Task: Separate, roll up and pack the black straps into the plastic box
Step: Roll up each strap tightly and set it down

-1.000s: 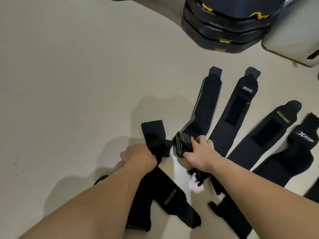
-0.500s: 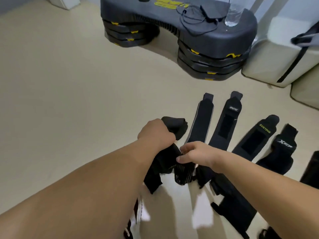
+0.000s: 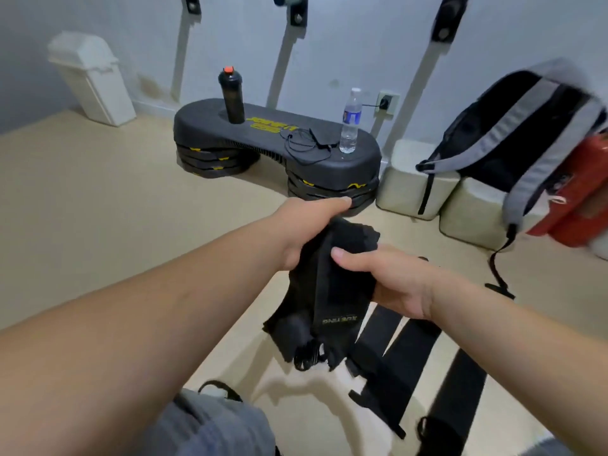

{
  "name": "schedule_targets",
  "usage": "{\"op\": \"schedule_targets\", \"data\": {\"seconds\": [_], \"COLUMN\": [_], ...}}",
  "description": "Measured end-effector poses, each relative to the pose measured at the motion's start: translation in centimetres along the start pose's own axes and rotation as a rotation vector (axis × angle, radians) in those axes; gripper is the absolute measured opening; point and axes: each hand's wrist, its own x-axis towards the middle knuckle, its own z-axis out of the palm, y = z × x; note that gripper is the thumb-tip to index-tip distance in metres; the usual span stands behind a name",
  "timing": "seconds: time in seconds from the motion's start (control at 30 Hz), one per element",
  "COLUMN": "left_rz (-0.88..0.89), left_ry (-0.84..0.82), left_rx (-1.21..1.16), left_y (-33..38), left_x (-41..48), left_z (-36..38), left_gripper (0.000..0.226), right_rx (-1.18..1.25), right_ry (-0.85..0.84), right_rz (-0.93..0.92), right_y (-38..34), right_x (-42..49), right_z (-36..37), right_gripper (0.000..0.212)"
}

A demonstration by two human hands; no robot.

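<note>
black straps (image 3: 332, 284) hang in the air, bunched up, over the floor (image 3: 98, 209). the left hand (image 3: 306, 228) grips their top. the right hand (image 3: 385, 278) pinches their side. more straps (image 3: 408, 353) lie flat below.

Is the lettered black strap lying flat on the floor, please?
No, the left hand and right hand grip the lettered strap in the air, its ends hanging.

A small exercise room, perhaps in a home. At 12 o'clock an aerobic step platform (image 3: 263, 139) stands on stacked risers and carries a shaker bottle (image 3: 232, 97) and a water bottle (image 3: 350, 121). Black straps (image 3: 411, 353) lie on the floor at 5 o'clock, and a backpack (image 3: 513, 133) is at 2 o'clock.
</note>
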Motion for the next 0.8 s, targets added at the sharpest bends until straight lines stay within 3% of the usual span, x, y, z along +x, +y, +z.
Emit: {"op": "schedule_targets", "data": {"seconds": [0.1,0.27,0.37,0.47,0.57,0.7,0.8], "left_rz": [0.037,0.031,0.050,0.156,0.199,0.112,0.005], "left_ry": [-0.079,-0.361,-0.450,-0.414,-0.306,-0.223,-0.184], "left_rx": [-0.141,0.043,0.117,0.183,0.107,-0.128,-0.231], "left_y": [1.2,-0.3,-2.1,-3.2,-3.0,-1.8,-1.3], "left_x": [-1.9,-4.2,-4.1,-3.2,-2.1,0.2,1.8], "left_z": [2.6,8.4,11.4,14.2,16.8,19.2,19.7], "left_gripper": [0.042,0.037,0.032,0.021,0.014,0.014,0.012], "right_rx": [0.153,0.456,0.569,0.596,0.446,0.260,0.201], "right_ry": [0.229,0.451,0.520,0.555,0.518,0.426,0.410], "right_rz": [-0.046,-0.063,-0.037,-0.043,-0.123,-0.135,-0.113], "right_y": [-1.3,-1.6,-0.1,1.1,1.7,2.3,3.0], "right_x": [-3.9,-8.9,-10.4,-10.8,-10.7,-11.5,-11.7], "right_z": [-1.7,-5.5,-8.1,-10.3,-12.5,-14.4,-15.5], "right_gripper": [0.033,0.028,0.025,0.025,0.024,0.031,0.024]}}
